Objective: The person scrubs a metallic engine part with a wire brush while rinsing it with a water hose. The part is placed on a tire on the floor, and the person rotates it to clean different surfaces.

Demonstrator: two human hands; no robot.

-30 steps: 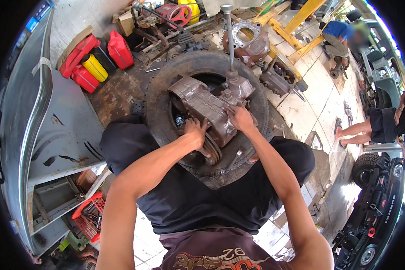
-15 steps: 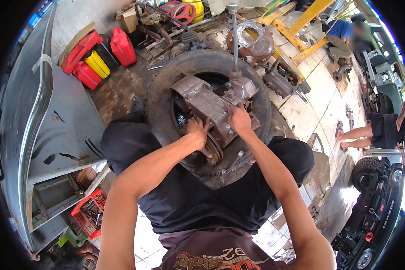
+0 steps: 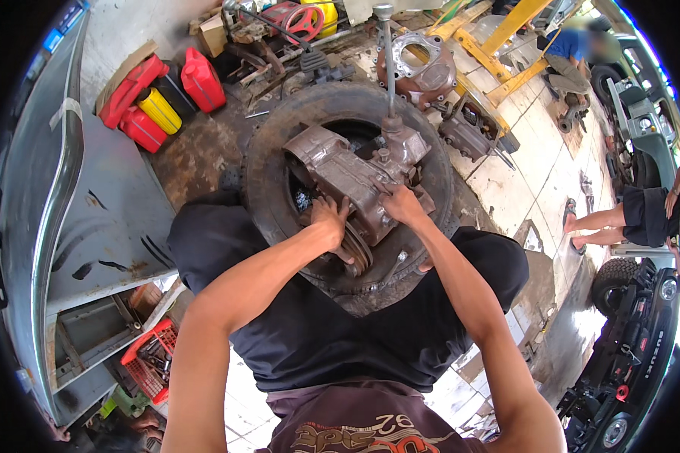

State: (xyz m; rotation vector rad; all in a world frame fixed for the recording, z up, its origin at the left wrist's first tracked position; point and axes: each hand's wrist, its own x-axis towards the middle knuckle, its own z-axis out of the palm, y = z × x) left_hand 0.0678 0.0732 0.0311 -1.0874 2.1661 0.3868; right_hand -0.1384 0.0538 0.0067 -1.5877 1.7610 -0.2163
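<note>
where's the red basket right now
In the head view, the red basket is at the lower left, left of the person's left arm and lower in the picture than the big grey panel.

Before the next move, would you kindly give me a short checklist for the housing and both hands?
1. Metal housing resting across the tire: ok.
2. Right hand touching the housing: ok.
3. Left hand secure near the round drum: cannot tell, its grip is partly hidden.
4. Long lever clear of both hands: ok.
5. Support beneath the housing: cannot tell, hidden from above.
6. Person in dark shorts away from the tire: ok.
</note>
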